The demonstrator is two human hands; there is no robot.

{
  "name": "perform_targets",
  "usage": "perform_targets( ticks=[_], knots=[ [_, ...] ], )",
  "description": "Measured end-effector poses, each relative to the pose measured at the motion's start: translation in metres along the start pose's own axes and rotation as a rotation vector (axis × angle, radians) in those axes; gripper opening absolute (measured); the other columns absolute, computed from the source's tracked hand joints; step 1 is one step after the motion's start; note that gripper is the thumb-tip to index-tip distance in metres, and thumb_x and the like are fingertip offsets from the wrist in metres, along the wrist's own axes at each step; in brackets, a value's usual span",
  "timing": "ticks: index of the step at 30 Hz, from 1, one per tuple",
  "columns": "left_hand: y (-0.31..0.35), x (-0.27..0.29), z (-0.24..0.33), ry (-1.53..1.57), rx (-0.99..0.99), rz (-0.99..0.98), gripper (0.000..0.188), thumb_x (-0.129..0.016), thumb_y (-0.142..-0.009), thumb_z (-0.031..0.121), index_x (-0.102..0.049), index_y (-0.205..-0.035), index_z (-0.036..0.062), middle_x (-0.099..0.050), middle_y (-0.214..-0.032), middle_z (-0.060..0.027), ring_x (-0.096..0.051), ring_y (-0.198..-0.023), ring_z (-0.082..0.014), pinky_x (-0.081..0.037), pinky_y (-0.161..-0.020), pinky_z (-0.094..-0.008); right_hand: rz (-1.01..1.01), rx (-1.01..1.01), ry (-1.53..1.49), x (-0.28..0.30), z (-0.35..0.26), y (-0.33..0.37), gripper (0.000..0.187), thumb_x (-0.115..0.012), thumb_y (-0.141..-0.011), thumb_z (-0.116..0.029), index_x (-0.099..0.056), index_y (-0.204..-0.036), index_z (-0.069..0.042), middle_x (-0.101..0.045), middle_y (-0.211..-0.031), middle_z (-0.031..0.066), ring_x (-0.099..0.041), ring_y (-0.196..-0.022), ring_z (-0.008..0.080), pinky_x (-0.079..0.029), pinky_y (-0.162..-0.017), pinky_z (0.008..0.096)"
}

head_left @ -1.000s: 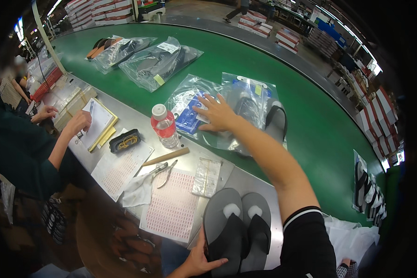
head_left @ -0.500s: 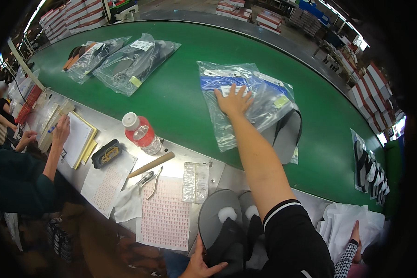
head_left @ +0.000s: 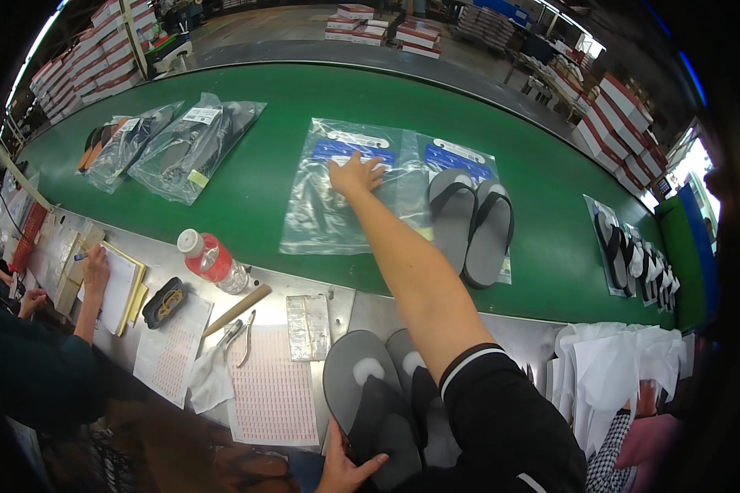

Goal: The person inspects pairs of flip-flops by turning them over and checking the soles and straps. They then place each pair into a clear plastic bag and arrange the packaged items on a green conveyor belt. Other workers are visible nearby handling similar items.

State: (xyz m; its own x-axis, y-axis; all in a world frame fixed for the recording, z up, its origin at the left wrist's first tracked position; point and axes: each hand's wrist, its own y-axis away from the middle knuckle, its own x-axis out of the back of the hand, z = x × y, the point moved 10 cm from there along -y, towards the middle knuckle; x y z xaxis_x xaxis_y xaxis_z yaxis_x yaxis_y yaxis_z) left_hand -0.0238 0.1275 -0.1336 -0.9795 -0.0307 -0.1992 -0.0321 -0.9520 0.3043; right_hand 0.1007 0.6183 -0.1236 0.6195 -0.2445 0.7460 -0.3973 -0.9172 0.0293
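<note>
My right hand (head_left: pixel 357 174) reaches over the green belt and lies with fingers apart on a clear plastic bag (head_left: pixel 325 218) that has a blue-and-white hanger strip. Just right of it, a grey pair of flip-flops (head_left: pixel 489 238) with dark straps rests on another clear bag (head_left: pixel 456 156) with a similar blue strip. Low in the view, my left hand (head_left: pixel 347 468) grips a second pair of grey flip-flops (head_left: pixel 362 370), with white padding under the straps. My right arm and sleeve partly cover that pair.
On the metal ledge lie a red-labelled bottle (head_left: pixel 214 261), a wooden stick (head_left: pixel 237 311), nippers (head_left: pixel 247 338), a sticker sheet (head_left: pixel 271 386) and a dark tray (head_left: pixel 166 302). Bagged sandals (head_left: pixel 197 148) lie far left. A co-worker's hand (head_left: pixel 95 267) writes at left; white paper (head_left: pixel 612 361) is at right.
The bag under my right hand has slid left and lies flatter, uncovering the flip-flops on the belt. My left hand keeps its hold. The whole view has shifted.
</note>
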Motion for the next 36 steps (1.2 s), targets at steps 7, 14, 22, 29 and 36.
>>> perform_targets(
  ticks=[7, 14, 22, 29, 36],
  knots=[
    [-0.006, -0.018, 0.01, 0.065, -0.166, -0.292, 0.113, -0.072, -0.082, 0.001, 0.018, -0.151, 0.0019, -0.022, -0.153, -0.0223, -0.033, -0.137, -0.0306, -0.032, -0.111, -0.0371, -0.156, 0.644, -0.189, 0.132, 0.028, 0.174, 0.074, -0.062, -0.09, -0.045, -0.038, -0.147, -0.004, -0.021, -0.155, 0.0302, -0.023, -0.144, 0.0426, -0.025, -0.115, 0.0479],
    [0.007, -0.017, 0.002, -0.275, -0.258, -0.209, 0.123, -0.078, -0.08, 0.016, 0.022, -0.148, -0.0043, -0.029, -0.148, -0.0294, -0.038, -0.135, -0.033, -0.03, -0.112, -0.0374, -0.11, 0.117, -0.289, 0.243, 0.199, 0.349, 0.062, -0.065, -0.092, -0.034, -0.045, -0.141, -0.001, -0.052, -0.124, 0.0184, -0.058, -0.106, 0.0257, -0.048, -0.088, 0.0355],
    [0.019, -0.02, -0.007, 0.332, -0.115, -0.082, 0.07, -0.054, -0.096, 0.001, -0.012, -0.152, 0.0061, -0.048, -0.135, -0.0184, -0.055, -0.118, -0.0232, -0.049, -0.097, -0.0353, -0.395, -0.154, -0.653, 0.193, 0.248, 0.411, 0.049, -0.052, -0.101, -0.031, -0.05, -0.136, 0.003, -0.065, -0.109, 0.0118, -0.061, -0.094, 0.0173, -0.047, -0.086, 0.0295],
    [0.048, -0.065, -0.023, 0.934, 0.114, -0.474, 0.037, -0.045, -0.101, 0.032, -0.06, -0.118, 0.0027, -0.066, -0.109, -0.0086, -0.065, -0.098, -0.0218, -0.054, -0.082, -0.0328, -0.731, -0.377, -1.201, 0.142, 0.21, 0.476, 0.037, -0.046, -0.102, -0.03, -0.057, -0.119, 0.001, -0.065, -0.102, 0.0071, -0.061, -0.094, 0.0134, -0.05, -0.083, 0.0289],
    [0.063, -0.046, -0.047, 0.73, 0.188, -0.007, 0.032, -0.053, -0.099, 0.03, -0.062, -0.114, 0.0026, -0.066, -0.097, -0.0064, -0.065, -0.085, -0.016, -0.054, -0.07, -0.0286, -0.534, -0.345, -1.168, 0.144, 0.219, 0.476, 0.035, -0.052, -0.099, -0.02, -0.054, -0.125, 0.004, -0.063, -0.112, 0.0069, -0.057, -0.104, 0.0137, -0.046, -0.091, 0.0276]
  ],
)
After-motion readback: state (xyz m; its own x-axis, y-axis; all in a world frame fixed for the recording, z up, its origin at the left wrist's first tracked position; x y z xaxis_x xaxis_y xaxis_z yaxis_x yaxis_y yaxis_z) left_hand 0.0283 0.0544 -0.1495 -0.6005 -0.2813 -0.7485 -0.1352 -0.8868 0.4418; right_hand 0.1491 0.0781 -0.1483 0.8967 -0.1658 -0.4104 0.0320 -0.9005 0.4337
